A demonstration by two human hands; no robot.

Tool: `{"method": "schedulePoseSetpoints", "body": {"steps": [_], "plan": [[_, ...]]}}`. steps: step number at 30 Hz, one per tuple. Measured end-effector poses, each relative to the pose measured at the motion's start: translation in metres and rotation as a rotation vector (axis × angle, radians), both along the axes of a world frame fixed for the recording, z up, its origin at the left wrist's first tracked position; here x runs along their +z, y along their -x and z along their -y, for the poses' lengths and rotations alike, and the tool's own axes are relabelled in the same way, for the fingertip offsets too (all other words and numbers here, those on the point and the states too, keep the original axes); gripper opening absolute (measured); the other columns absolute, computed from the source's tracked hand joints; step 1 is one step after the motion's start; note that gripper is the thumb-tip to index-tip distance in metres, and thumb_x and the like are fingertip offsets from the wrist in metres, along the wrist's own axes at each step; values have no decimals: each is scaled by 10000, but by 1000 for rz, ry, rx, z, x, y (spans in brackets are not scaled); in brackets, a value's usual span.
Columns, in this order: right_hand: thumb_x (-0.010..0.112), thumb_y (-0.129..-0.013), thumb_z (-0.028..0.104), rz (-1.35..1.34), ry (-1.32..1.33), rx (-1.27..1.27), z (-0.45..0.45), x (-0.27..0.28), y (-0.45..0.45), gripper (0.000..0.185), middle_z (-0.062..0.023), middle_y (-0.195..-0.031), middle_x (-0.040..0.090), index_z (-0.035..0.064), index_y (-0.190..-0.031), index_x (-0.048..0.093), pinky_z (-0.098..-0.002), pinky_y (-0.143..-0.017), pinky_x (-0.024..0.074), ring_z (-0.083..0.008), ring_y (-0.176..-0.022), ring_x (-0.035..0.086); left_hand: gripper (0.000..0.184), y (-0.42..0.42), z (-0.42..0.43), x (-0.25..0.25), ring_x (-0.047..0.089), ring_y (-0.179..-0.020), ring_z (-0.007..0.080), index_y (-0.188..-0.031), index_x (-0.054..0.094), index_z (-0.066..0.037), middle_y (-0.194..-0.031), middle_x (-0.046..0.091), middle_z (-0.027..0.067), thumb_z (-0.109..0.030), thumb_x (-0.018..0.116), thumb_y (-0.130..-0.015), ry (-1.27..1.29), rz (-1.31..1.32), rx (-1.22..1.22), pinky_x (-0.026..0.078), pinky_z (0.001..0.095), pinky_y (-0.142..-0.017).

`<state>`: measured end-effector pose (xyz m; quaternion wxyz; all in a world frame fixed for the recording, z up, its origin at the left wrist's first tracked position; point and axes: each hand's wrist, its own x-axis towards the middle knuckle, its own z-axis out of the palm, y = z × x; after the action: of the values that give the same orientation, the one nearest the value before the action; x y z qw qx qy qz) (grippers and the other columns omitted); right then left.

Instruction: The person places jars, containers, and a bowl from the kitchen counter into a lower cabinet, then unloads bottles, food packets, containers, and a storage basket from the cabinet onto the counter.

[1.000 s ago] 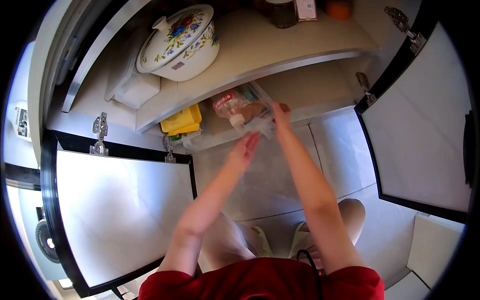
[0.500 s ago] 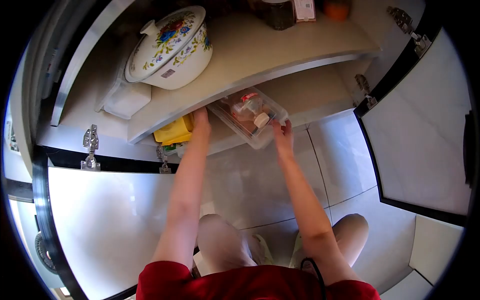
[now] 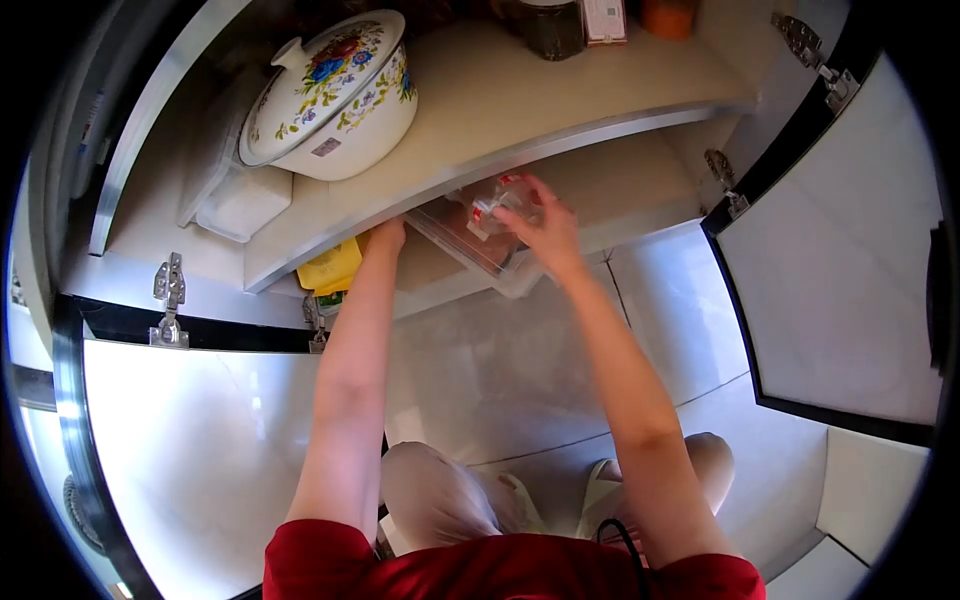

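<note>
In the lower compartment, a clear plastic bin (image 3: 510, 280) lies at a slant and juts out over the cabinet's front edge. Above its open top, my right hand (image 3: 548, 232) has its fingers closed round a small clear bottle (image 3: 490, 212) with red parts. The bottle's exact kind is hard to make out. My left hand (image 3: 386, 238) reaches under the middle shelf at the bin's left side, its fingers hidden by the shelf edge. A yellow container (image 3: 330, 268) sits just left of that hand.
On the shelf above stand a flowered enamel pot (image 3: 345, 120), a white plastic box (image 3: 245, 205), a dark jar (image 3: 553, 30) and a small carton (image 3: 604, 20). Cabinet doors stand open at left (image 3: 210, 440) and right (image 3: 830, 250). The shelf edge (image 3: 480, 168) overhangs both hands.
My right hand has moved from the bin's right rim up and left onto the bottle, which is now in its fingers. My left hand stays by the bin; the view has shifted slightly.
</note>
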<state>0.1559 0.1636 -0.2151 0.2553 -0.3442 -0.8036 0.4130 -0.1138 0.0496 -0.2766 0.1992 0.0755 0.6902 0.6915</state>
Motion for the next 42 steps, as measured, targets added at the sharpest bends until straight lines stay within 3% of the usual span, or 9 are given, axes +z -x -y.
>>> {"method": "schedulePoseSetpoints", "body": {"steps": [2,4,11,17,23,32,39,41,42], "plan": [[740,-699,412,-497,316,15,-5,-31,0,666,-100,-1119,575,104,-1234,490,-355,-863,431,-212,-1036,537,665,3,4,-8,262,-1291,212,-1394,251,-89,-1432,268,65,-342,559,-862,21,-45,-44,250,336,-1046],[771,-699,285,-568,270,27,-17,-43,-14,629,-74,-1037,583,102,-1231,489,-279,-739,471,-150,-961,548,669,10,7,-18,255,-1296,215,-1395,250,-84,-1437,262,67,-341,559,-861,125,-141,-112,243,339,-1051],[677,-805,260,-599,880,-113,-58,1,-121,528,-85,-1068,557,89,-1255,459,-285,-745,525,-175,-931,580,742,-43,-7,38,281,-1299,239,-1378,308,-81,-1420,313,101,-413,628,-797,522,-481,-279,245,329,-1054],[701,-783,301,-518,918,-129,-104,6,-163,627,-106,-1120,553,49,-1282,418,-348,-785,533,-210,-960,583,768,-17,2,18,216,-1341,260,-1391,289,-113,-1451,260,98,-512,570,-797,924,-607,-424,200,345,-1083],[728,-757,304,-334,851,-163,-125,-15,-179,621,-102,-1105,555,68,-1260,450,-363,-787,532,-209,-948,580,784,-21,7,30,188,-1352,256,-1390,298,-125,-1454,253,102,-566,544,-790,951,-565,-461,154,343,-1099],[750,-739,234,-520,1053,-324,-115,-75,-162,507,-89,-1033,571,68,-1137,486,-380,-789,545,-220,-848,589,722,-14,5,16,151,-1362,253,-1384,320,-139,-1462,237,100,-516,541,-809,1072,-702,-513,111,356,-1105],[698,-789,277,-409,1016,-260,-122,-64,-172,463,-67,-1087,568,90,-1172,518,-386,-826,514,-201,-971,558,653,-7,18,-9,160,-1357,241,-1356,373,-130,-1441,282,114,-475,528,-824,1060,-801,-516,98,370,-1101],[676,-806,299,-414,1041,-228,-128,-58,-181,441,-66,-1086,569,95,-1168,528,-378,-831,506,-199,-979,552,535,-19,20,-12,403,-1199,373,-1217,543,-155,-1255,514,123,-481,560,-793,871,-1119,-288,303,395,-1014],[653,-823,320,-421,1066,-200,-132,-56,-187,421,-65,-1086,570,101,-1164,538,-371,-836,498,-197,-987,546,535,-25,20,-12,403,-1199,373,-1217,543,-155,-1255,514,123,-481,560,-793,872,-1117,-286,303,395,-1014]]}}
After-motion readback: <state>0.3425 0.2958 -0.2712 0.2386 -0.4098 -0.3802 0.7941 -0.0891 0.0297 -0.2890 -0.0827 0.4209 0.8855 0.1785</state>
